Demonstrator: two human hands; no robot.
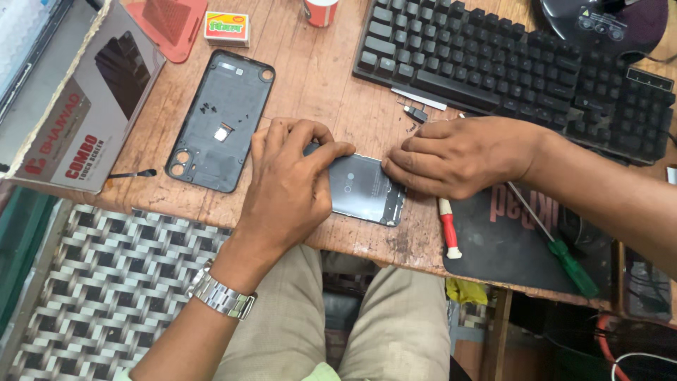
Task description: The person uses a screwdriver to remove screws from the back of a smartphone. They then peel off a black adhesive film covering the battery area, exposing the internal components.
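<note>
Phone (367, 194) lies under both hands — left hand (289, 187), right hand (462, 155)

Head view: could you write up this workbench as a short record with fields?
Surface: wooden table
Left hand: pressing down on the grey phone
Right hand: fingertips on the phone's right edge
Left of the hands: detached phone back cover, inner side up
Behind: black keyboard
Tools: green-handled screwdriver, red-handled tool
</note>
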